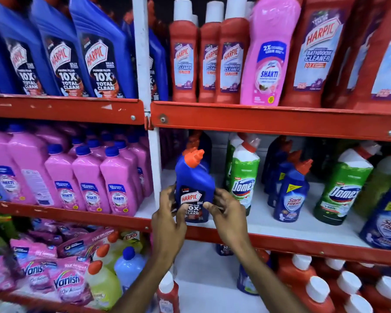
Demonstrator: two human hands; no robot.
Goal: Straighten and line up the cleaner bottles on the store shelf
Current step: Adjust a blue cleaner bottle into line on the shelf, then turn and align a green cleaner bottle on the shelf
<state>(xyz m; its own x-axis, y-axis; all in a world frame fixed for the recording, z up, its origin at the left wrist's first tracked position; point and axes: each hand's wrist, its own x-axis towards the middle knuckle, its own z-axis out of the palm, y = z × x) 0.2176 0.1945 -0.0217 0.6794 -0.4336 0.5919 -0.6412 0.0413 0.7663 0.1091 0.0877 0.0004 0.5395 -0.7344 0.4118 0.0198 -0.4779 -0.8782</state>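
While both hands close around it from either side, the blue Harpic bottle (193, 188) stands near the front edge of the middle shelf (269, 222), just below the centre of the frame and just right of the white upright post (155, 159); its orange cap (193, 157) points up and slightly right, and its label faces the camera; whether its base rests fully on the shelf cannot be told, as the fingers cover the lower part. The left hand (167, 213) wraps the bottle's left edge, fingers curled onto the lower label; the right hand (226, 211) presses the right edge, fingers bent and partly spread, thumb on the label. To the right of centre, on the same shelf, stand a green Domex bottle (244, 177), touching or just behind the right hand, a blue Sani Fresh bottle (290, 190) and a second green Domex bottle (341, 188), each tilted somewhat and spaced apart. At middle left, pink Shakti bottles (90, 184) stand in close rows; at upper left, large blue Harpic bottles (99, 53) lean leftward; at upper right, red Harpic bathroom cleaner bottles (230, 62) flank one pink Shakti bottle (269, 53).
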